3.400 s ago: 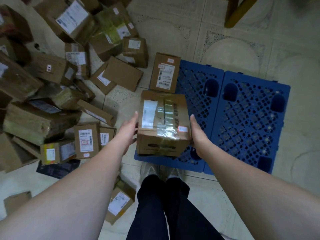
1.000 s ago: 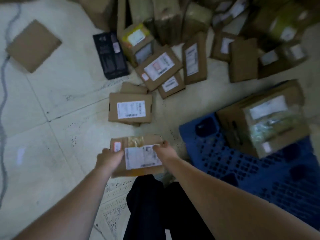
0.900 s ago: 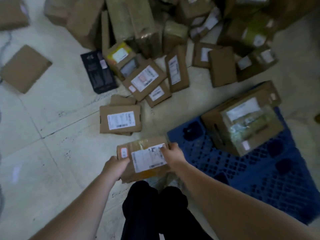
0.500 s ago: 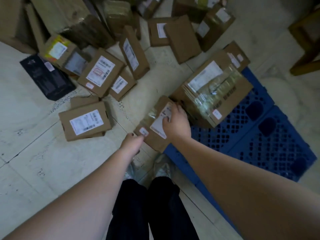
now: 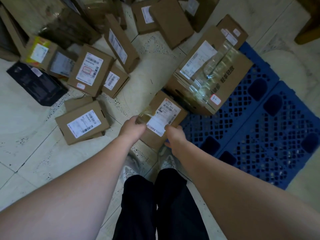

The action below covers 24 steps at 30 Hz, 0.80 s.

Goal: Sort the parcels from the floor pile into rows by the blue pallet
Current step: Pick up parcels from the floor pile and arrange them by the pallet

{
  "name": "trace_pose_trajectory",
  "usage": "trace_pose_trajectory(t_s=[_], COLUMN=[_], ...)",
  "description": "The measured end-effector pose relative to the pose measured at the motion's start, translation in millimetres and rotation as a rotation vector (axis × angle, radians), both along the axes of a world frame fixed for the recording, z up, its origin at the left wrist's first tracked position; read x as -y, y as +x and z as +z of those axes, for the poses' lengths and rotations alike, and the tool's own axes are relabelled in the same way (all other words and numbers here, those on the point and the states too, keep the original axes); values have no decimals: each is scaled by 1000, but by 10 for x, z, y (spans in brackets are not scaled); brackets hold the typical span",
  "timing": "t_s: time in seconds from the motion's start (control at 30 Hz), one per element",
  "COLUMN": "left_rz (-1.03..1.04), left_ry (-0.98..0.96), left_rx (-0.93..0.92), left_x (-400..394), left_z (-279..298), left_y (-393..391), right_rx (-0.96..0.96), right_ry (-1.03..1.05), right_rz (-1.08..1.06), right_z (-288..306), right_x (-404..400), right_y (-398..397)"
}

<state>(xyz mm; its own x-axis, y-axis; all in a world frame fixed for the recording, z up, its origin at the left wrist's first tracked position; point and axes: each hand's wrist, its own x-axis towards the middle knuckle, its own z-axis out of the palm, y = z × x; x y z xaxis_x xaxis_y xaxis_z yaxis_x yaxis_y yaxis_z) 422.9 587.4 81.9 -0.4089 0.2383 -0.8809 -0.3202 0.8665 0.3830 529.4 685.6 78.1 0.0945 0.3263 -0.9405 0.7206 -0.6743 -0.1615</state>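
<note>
1. The blue pallet (image 5: 270, 135) lay flat, a large taped box (image 5: 207, 73) resting on its corner.
2. The small parcel (image 5: 162, 118) hovered at the pallet's near edge beside that box, likely starting a row.
3. The left hand (image 5: 132, 127) and right hand (image 5: 174, 135) gripped its opposite ends, keeping the label up.

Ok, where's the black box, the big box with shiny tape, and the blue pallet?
black box (image 5: 37, 84), head view, on its dark top face.
big box with shiny tape (image 5: 210, 70), head view, on its taped top.
blue pallet (image 5: 270, 135), head view, on bare blue grid.
</note>
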Motion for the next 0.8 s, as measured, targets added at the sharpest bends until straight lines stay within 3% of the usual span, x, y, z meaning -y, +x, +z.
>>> trace_pose_trajectory(t_s=[0.33, 0.53, 0.6, 0.8], left_rz=[-98, -190, -170, -67], left_ry=[89, -31, -106, -175], left_rx=[126, 60, 1, -71], left_x=[-135, 52, 195, 869], left_z=[47, 183, 293, 477], left_y=[-38, -215, -382, -874], right_rx=[26, 286, 307, 47], right_ry=[42, 332, 407, 489], right_rz=[39, 755, 859, 1066], right_z=[-120, 333, 533, 788], right_x=[-180, -140, -93, 146], right_y=[-10, -165, -324, -1145])
